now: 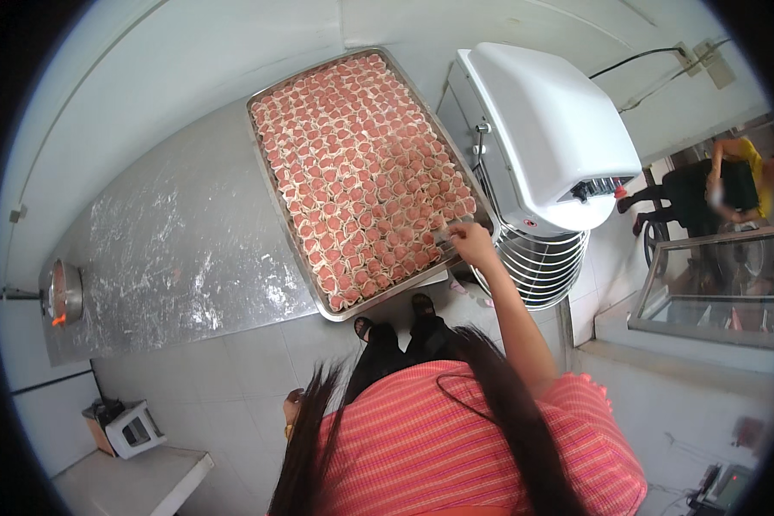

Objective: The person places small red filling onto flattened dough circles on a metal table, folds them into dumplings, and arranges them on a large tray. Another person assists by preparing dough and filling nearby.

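A large metal tray (387, 297) lies on the steel table, packed with close rows of small open-topped dumplings (365, 172) with pink filling and pale wrappers. Over the tray's near right corner, my right hand (473, 242) is closed in a pinch. At its fingertips shows a small greyish, see-through bit that I cannot make out, just above the last dumplings. My left hand (293, 404) hangs low at my side, away from the tray. Hair and my striped shirt cover part of it, and its fingers do not show clearly.
The steel table (189, 249), streaked with white flour, stretches left to a metal bowl (64, 291). Right of the tray stands a white dough mixer (550, 129) with a wire guard (533, 271). Another person (740, 185) sits at the far right behind a glass case (709, 284).
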### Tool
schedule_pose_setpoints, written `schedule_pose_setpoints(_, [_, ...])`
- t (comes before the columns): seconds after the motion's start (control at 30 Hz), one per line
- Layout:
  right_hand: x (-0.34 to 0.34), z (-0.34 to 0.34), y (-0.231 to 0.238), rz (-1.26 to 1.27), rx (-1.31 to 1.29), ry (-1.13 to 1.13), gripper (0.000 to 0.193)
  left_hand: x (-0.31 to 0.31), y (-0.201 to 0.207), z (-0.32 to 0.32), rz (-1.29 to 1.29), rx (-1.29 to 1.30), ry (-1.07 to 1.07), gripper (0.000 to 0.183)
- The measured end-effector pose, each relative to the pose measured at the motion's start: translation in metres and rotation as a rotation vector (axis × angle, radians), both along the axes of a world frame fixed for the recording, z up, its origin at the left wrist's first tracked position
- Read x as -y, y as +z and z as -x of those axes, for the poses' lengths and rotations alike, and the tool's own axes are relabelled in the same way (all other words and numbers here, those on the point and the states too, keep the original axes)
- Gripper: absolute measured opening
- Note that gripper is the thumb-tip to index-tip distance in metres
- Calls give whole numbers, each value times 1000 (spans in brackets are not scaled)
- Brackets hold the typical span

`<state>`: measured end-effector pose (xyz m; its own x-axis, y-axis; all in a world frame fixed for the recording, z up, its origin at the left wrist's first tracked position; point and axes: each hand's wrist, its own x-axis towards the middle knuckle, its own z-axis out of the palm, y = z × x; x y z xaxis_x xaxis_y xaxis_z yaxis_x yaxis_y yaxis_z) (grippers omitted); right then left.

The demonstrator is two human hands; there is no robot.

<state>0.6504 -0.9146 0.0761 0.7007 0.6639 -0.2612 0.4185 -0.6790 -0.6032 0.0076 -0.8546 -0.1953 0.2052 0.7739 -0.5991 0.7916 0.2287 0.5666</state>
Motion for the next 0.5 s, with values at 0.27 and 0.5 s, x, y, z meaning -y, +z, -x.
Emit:
schedule_pose_setpoints(0.27, [-11,11,-10,42,131,-168,26,-49,26,-12,30,-51,-87,25])
schedule_pose_setpoints(0.5, [-2,4,4,221,258,-45,26,-68,39,-10,-23,21,-231,26])
